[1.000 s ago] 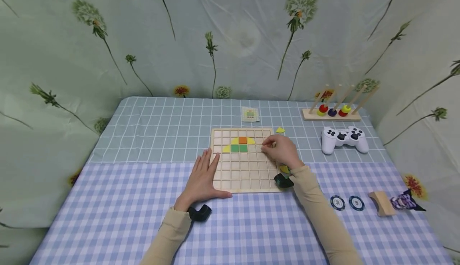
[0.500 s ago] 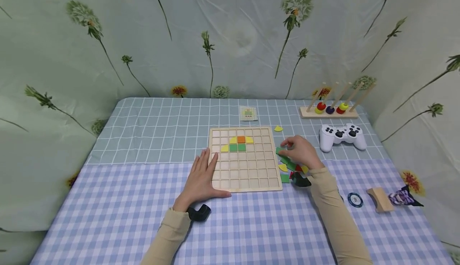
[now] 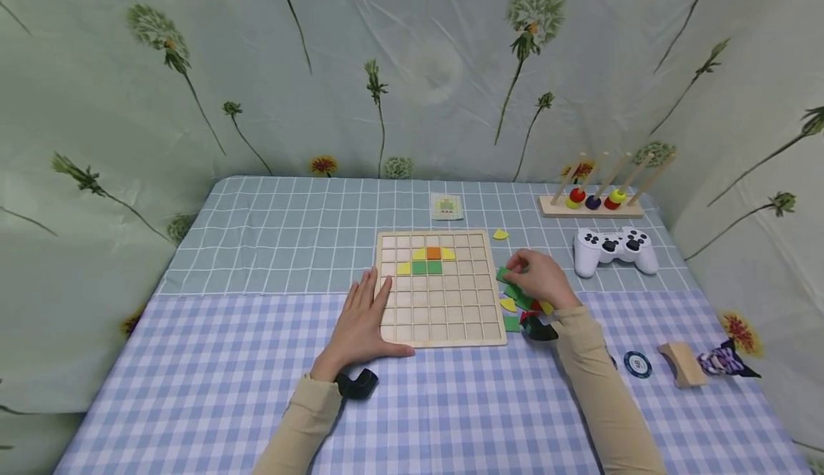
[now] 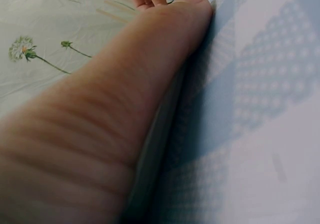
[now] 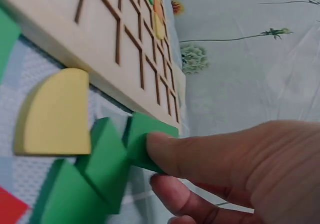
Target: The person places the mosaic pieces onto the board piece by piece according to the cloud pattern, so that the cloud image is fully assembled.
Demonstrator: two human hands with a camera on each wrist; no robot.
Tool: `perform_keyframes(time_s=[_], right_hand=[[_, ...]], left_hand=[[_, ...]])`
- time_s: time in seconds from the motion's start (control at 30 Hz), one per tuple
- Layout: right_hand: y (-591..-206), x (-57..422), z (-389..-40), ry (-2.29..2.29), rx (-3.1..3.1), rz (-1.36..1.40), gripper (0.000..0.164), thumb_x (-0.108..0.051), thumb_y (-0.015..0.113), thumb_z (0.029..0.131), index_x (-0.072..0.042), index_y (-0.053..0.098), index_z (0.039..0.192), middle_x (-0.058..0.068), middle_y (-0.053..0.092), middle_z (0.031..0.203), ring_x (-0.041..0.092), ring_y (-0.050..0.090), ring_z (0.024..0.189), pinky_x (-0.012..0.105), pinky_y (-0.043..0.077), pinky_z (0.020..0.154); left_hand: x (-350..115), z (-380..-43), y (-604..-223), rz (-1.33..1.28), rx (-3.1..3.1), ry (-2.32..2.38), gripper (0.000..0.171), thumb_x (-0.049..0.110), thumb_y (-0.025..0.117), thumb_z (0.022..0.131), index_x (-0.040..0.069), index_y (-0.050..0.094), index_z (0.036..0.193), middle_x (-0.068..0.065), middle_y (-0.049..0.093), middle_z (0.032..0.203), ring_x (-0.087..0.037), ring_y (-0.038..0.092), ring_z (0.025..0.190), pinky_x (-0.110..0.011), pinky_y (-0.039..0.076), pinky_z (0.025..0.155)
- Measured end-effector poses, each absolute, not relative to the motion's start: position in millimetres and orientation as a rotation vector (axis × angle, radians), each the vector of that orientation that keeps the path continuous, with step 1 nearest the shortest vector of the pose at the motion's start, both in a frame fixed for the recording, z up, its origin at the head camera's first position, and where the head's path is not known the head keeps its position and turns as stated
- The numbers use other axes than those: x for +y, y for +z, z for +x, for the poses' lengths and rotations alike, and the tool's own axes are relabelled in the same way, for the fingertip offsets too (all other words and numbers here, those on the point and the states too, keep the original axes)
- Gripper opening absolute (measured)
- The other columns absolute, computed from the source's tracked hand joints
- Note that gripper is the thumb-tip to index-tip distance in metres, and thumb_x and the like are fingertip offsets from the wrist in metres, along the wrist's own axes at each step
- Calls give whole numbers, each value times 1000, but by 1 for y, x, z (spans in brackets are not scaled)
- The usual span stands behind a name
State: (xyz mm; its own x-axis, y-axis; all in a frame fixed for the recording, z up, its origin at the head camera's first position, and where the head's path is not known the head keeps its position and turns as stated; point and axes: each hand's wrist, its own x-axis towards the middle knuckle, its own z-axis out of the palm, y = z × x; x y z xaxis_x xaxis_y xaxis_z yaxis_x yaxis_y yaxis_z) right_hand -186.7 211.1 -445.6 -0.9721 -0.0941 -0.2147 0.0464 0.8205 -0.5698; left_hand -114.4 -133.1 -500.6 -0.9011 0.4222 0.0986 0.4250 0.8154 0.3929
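My left hand (image 3: 362,321) lies with straight, spread fingers along the left edge of the wooden grid board (image 3: 438,317), its thumb at the front edge. In the left wrist view, the thumb (image 4: 120,73) fills much of the frame. Right of the board, my right hand (image 3: 541,278) pinches a green square tile (image 5: 140,139) between thumb and fingers, close to the board's rim. Other green tiles (image 5: 107,166) and a yellow quarter-round tile (image 5: 57,116) lie beside it. Set into the grid are an orange tile (image 3: 434,253), green squares (image 3: 419,267) and yellow pieces (image 3: 403,269).
Behind the board lie a pattern card (image 3: 447,207) and a lone yellow tile (image 3: 500,234). Farther right stand a bead peg rack (image 3: 589,210) and a white game controller (image 3: 614,250). A poker chip (image 3: 637,365), wooden arch block (image 3: 682,364) and small purple figure (image 3: 726,360) sit front right.
My right hand has moved right, from over the board's right side to the loose tiles beside it, and now pinches a green tile. My left hand stays put.
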Motion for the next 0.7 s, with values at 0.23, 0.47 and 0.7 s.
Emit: perform_keyframes(time_s=[0.23,0.47,0.7], right_hand=[[-440,207,-184,-966,2820,-123,14,-17,66,88,-5,62,93,9,61,85,22,52,69,31,41,55],[-446,178,-187,-1172,2880,-293,11,-13,69,87,-3,65,90,7,62,80,18,47,60,31,38,53],[-455,149,-193,-1281,2796,-392,9,-12,70,87,-5,66,89,2,60,76,17,44,59,29,38,55]], left_hand=[[-133,-115,-502,-693,-2989,-645,129,79,66,60,6,14,152,-19,-2,156,-29,-5,143,-41,-3,114],[-133,-115,-503,-696,-2985,-653,129,79,66,60,6,14,152,-19,-1,156,-29,-5,143,-41,-3,114],[-133,-116,-502,-694,-2989,-649,129,80,65,59,7,14,153,-18,-1,157,-29,-5,143,-42,-2,114]])
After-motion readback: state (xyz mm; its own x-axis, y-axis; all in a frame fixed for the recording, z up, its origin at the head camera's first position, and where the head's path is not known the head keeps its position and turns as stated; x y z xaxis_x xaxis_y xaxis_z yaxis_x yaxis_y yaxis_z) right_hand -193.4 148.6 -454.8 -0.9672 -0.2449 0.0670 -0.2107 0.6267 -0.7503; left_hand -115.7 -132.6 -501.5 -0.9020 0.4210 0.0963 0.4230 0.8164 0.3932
